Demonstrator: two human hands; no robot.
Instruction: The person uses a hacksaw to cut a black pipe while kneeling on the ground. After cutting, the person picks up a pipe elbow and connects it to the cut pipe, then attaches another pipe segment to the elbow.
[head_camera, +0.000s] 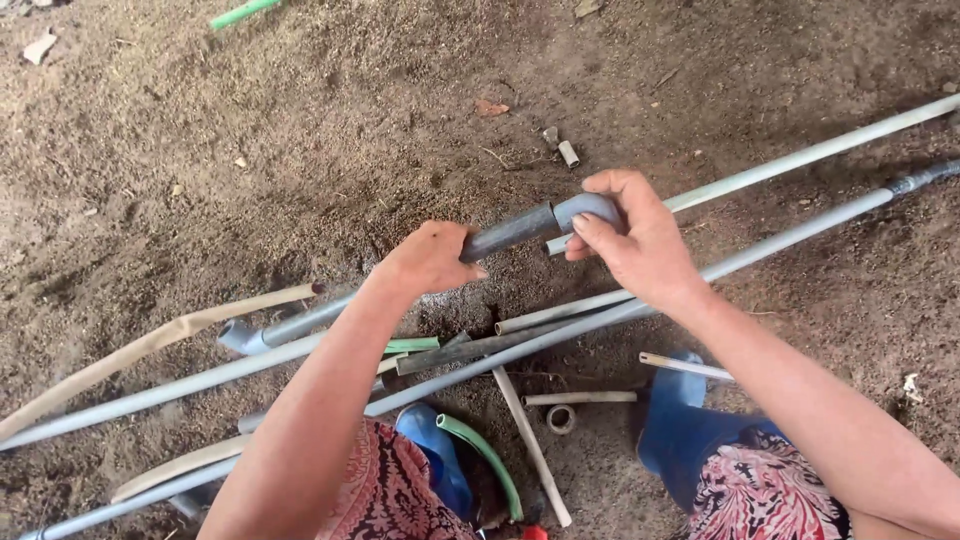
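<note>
Bare dirt floor (330, 110) w/ long grey pipes (790, 240), green pipe offcut (243, 12), small coupling ring (561, 418).

A grey pipe (505, 234), nearly level above the dirt, carries a grey elbow fitting (585, 208).

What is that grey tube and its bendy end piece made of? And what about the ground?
The grey pipe and its elbow fitting look like plastic, probably PVC: smooth, matte, evenly coloured, with no rust. The ground looks like loose, dry brown soil, grainy and crumbly with small clods.
</note>
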